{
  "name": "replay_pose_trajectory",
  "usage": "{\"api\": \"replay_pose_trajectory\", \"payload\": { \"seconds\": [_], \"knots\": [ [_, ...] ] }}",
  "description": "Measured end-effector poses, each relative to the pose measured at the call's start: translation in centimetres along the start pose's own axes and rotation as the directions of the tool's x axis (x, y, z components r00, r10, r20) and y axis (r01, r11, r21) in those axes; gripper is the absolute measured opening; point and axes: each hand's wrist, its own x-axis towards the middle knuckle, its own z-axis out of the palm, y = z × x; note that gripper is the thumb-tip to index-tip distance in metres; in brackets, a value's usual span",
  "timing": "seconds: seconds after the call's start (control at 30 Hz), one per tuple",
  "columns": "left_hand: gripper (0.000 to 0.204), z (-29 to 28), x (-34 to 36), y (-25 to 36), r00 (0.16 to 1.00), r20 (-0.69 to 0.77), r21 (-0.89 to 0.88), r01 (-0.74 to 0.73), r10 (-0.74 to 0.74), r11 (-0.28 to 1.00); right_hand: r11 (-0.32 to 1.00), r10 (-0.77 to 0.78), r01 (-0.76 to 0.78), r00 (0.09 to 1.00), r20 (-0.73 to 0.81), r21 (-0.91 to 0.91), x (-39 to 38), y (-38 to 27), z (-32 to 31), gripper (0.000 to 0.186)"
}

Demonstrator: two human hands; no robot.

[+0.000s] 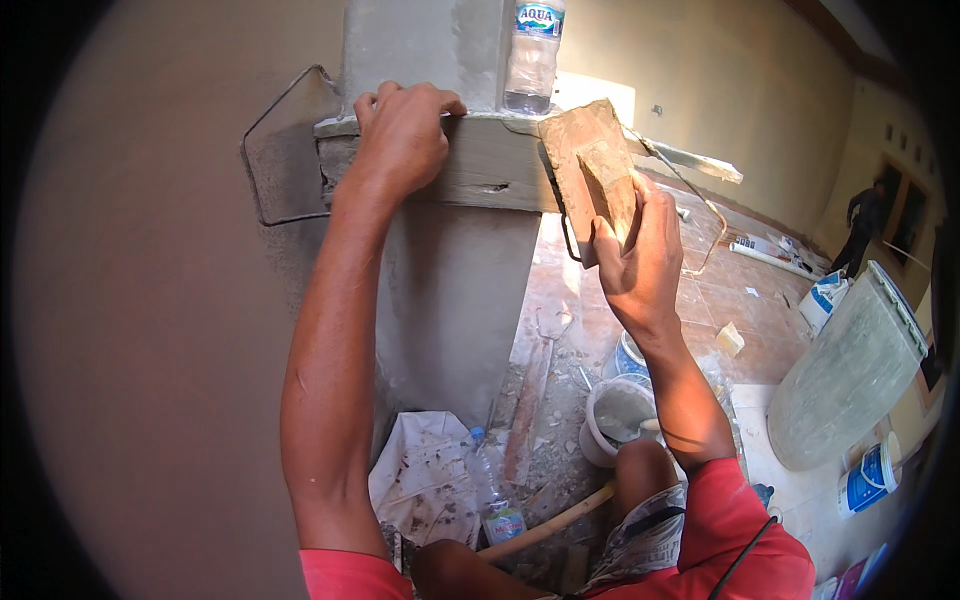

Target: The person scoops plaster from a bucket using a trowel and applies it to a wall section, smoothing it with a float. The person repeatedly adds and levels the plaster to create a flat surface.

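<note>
My left hand [405, 140] grips the top edge of a grey plastered ledge [480, 170] on a column [425, 55], its fingers curled over. My right hand [640, 250] holds a mortar-stained float [580, 135] by its raised block handle, tilted against the right part of the ledge. A labelled plastic bottle [530, 65] stands upright on the ledge behind, between my hands. Bent wire clamps [262, 110] show at both sides of the ledge.
A person in dark clothes [862, 225] stands at right. A grey cylinder [840, 370], buckets [618, 425], a white sack [420, 470], another bottle [500, 510], a long wooden handle [540, 520] and rubble lie below and right. A plastered wall [150, 300] fills the left.
</note>
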Motion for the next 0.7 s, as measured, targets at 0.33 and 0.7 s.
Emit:
{"api": "replay_pose_trajectory", "payload": {
  "seconds": [0.33,0.7],
  "knots": [
    [0.051,-0.6,-0.2,-0.3,0.999,0.038,0.022,-0.008,0.007,1.0,0.993,0.084,-0.075,0.992,0.096,-0.094,-3.4,-0.2,3.6,0.057],
    [0.051,-0.8,-0.9,-0.5,0.998,0.056,0.001,0.005,-0.005,1.0,0.993,0.073,-0.092,0.975,0.209,0.08,-9.6,-0.6,1.7,0.06]
  ]
}}
